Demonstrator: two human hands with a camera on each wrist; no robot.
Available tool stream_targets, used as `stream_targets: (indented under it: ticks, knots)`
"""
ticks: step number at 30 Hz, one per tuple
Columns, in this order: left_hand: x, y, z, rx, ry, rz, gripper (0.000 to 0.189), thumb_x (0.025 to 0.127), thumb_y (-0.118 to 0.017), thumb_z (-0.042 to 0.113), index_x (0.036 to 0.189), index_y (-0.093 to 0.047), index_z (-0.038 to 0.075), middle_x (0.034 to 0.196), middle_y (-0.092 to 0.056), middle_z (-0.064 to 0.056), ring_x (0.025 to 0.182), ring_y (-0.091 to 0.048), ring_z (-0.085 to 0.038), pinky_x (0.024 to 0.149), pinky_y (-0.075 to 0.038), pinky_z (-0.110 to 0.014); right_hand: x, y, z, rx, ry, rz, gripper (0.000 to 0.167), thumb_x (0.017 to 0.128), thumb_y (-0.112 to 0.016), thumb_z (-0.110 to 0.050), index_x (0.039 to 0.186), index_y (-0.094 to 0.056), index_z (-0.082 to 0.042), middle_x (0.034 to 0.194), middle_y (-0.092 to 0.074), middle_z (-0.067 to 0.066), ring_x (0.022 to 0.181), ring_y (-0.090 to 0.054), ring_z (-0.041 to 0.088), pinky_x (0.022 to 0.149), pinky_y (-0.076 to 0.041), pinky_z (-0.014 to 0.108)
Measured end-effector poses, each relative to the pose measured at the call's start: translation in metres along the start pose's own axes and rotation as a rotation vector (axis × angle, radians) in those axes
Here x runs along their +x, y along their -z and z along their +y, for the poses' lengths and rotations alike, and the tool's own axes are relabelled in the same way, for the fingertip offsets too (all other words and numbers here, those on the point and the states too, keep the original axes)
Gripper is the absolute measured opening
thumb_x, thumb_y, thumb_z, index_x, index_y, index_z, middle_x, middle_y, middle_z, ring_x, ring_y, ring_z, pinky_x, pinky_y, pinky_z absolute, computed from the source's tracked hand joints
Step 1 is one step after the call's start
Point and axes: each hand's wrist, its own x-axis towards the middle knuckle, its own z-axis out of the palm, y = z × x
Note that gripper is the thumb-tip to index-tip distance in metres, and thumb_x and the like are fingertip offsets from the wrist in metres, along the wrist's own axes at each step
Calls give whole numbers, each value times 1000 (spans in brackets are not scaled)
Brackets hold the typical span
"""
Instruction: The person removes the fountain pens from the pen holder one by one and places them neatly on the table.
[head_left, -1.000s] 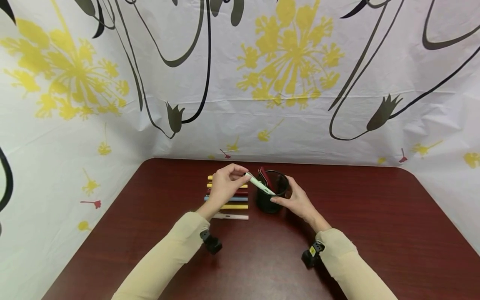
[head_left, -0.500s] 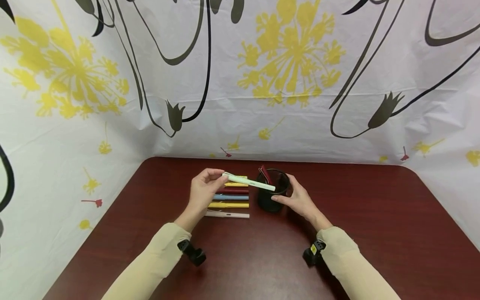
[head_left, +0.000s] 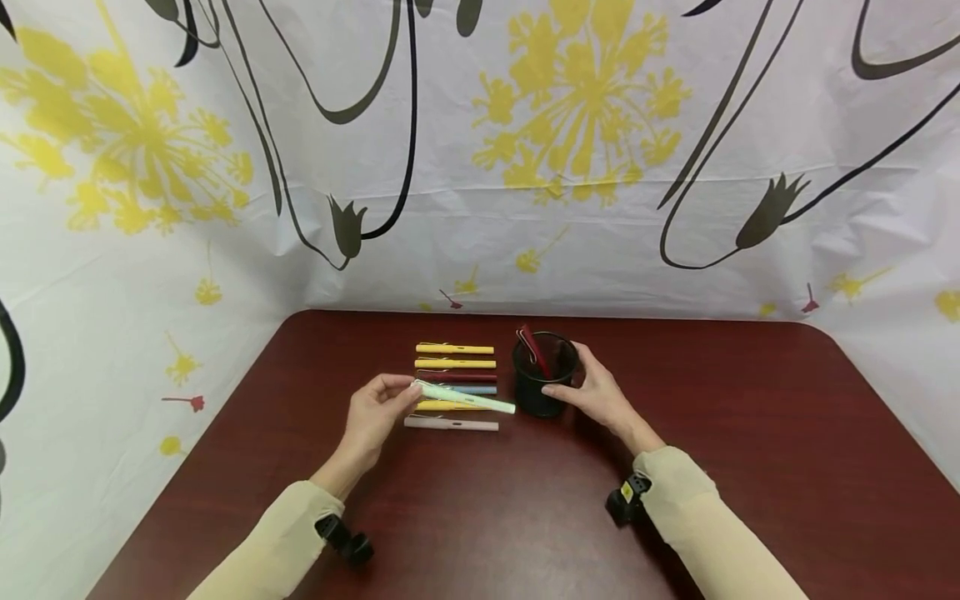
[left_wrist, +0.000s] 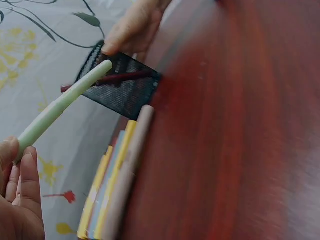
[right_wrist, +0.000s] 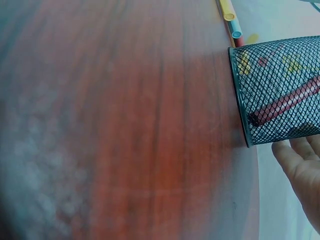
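In the head view, my left hand [head_left: 372, 417] pinches a light green pen [head_left: 474, 400] near its clip end. The pen slants across the row of pens, its other end pointing toward the cup. A black mesh pen cup [head_left: 534, 398] stands upright, with my right hand [head_left: 598, 396] gripping its right side, thumb in front. Inside the cup leans a dark red pen [head_left: 533, 348], which shows through the mesh [right_wrist: 287, 102] in the right wrist view. The left wrist view has the green pen [left_wrist: 55, 111] raised between thumb and fingers.
Left of the cup lie several pens side by side: two yellow pens at the back, a dark red pen [head_left: 468, 378], a blue pen [head_left: 483, 390], another yellow pen [head_left: 442, 406] and a pale pinkish pen [head_left: 450, 424] nearest me. A patterned cloth [head_left: 480, 242] hangs behind the table [head_left: 720, 400].
My left hand has drawn the light green pen from the cup's mouth leftward and toward me, over the row of pens. My right hand stays on the cup.
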Motion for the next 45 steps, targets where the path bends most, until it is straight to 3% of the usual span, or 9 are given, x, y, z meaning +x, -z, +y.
stream_targets:
  ticks: [13,27,35,45]
  knots:
    - [-11,14,-29,61,56,-36,24,84,-70,6,104,-62,-5,86,-70,-4,78,-69,-12,75,-56,-32,3,1,-1,-5,11,2,80,76,-80,-15,141,-34,-6,134,-47,21,122,-49,35,97,-41,52]
    - [-13,29,-47,215,47,-62,23,81,-74,11,98,-66,-4,85,-71,-12,77,-71,-17,71,-57,-29,4,0,1,-2,10,4,78,77,-79,-14,141,-34,-5,135,-47,22,124,-47,35,101,-38,52]
    - [-12,37,-52,397,30,-53,22,80,-76,19,93,-70,3,79,-72,-8,73,-70,-17,65,-56,-27,4,-1,2,36,18,-3,79,77,-78,-10,141,-32,-3,135,-45,24,122,-49,36,99,-40,50]
    - [-12,39,-55,438,23,-31,20,78,-77,22,88,-71,6,75,-72,-6,68,-69,-15,60,-56,-26,3,-2,1,58,14,-9,78,77,-77,-9,141,-33,-4,135,-45,24,122,-49,36,100,-39,51]
